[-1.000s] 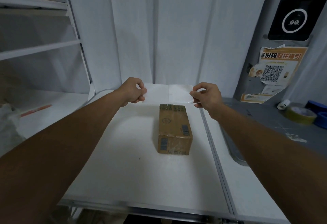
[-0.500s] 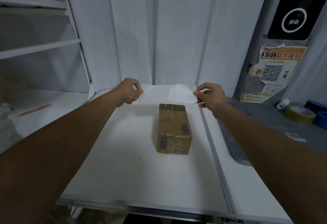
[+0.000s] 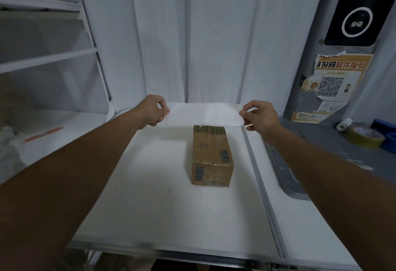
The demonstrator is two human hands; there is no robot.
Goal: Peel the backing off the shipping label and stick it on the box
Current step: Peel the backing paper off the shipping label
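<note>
Both arms extended forward over the white table (image 3: 150,206). Left hand (image 3: 152,110) and right hand (image 3: 260,117), each with thumb and fingers pinched together on opposite ends of the shipping label (image 3: 203,113), hold the white sheet stretched flat above the far end of the cardboard box (image 3: 211,155), which lies lengthwise on the table between the forearms

Shipping label (image 3: 203,113): white sheet, stretched flat and wide in the air above the box's far end, pinched at both short edges, right half glossier. Cardboard box (image 3: 212,155): small, brown, taped, barcodes on top and near face, resting lengthwise on the white table.
</note>
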